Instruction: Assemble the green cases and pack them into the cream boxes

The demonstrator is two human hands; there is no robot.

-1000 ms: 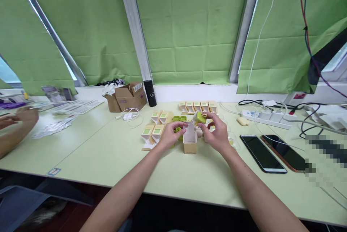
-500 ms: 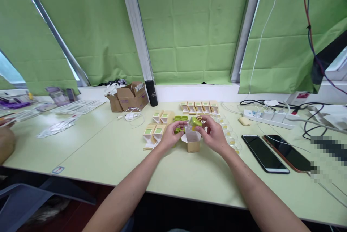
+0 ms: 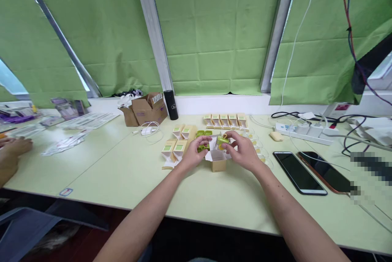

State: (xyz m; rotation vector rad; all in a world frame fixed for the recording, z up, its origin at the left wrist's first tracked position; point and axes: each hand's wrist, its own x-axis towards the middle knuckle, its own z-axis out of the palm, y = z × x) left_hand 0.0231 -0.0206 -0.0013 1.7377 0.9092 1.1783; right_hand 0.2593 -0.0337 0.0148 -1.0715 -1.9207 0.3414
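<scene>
A small open tan box [image 3: 218, 164] with white flaps stands on the pale green table [image 3: 122, 172] between my hands. My right hand [image 3: 243, 150] pinches a small green item [image 3: 222, 140] low over the box's opening. My left hand [image 3: 194, 152] rests at the box's left side, fingers curled against its flap, touching another green piece [image 3: 202, 148]. Two pairs of open tan boxes with green squares [image 3: 174, 147] lie just left of my left hand. A row of several small boxes [image 3: 225, 120] stands behind.
Two phones [image 3: 298, 173] lie at the right, with a power strip [image 3: 301, 132] and cables behind. At the back left are a cardboard box [image 3: 143, 108], a black cylinder [image 3: 170, 105] and a white charger [image 3: 147, 131]. Another person's hand [image 3: 14, 147] rests at the far left.
My right hand has brought the green item down from above the box to its opening. The other person's hand at the far left has shifted.
</scene>
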